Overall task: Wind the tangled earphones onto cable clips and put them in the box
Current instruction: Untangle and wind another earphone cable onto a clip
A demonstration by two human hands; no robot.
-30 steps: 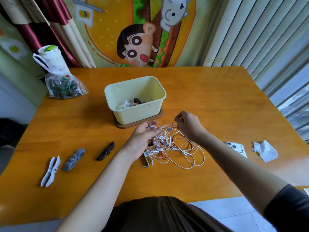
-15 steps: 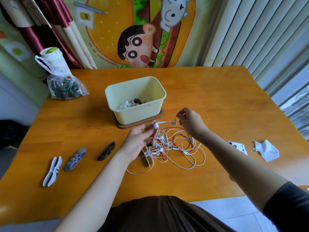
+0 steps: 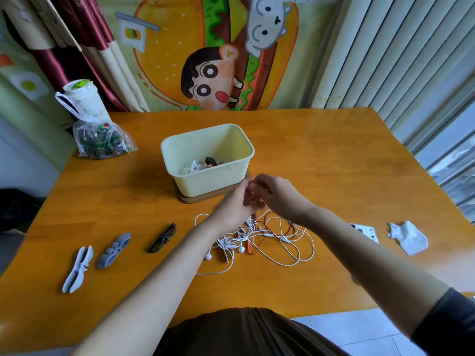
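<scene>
Both hands have closed together since earlier: left hand (image 3: 235, 205) and right hand (image 3: 279, 195) pinch white cord above the tangled earphones (image 3: 259, 237), lying on the glossy wooden table (image 3: 321, 155) just before the cream plastic box (image 3: 208, 160); flat winged cable clips (image 3: 77, 268) left.

Orange-brown wooden table (image 3: 334, 160) across most of the view. On its far left corner, a clear crinkled plastic bag (image 3: 101, 142) holding dark items, with a white paper cup with green-printed lid (image 3: 81, 95) standing just behind and touching it. Near the right edge, a small white rectangular card with round dark spots (image 3: 365, 231), flat, and just to its right a crumpled white paper scrap (image 3: 408, 238), the two apart. Behind the table, a colourful cartoon wall hanging showing a burger and a dark-haired boy (image 3: 205, 60). Left of that, dark red and cream satin curtains (image 3: 77, 47). Right of it, pale vertical blinds (image 3: 398, 52). Below the near edge, light grey floor tiles (image 3: 347, 332).
</scene>
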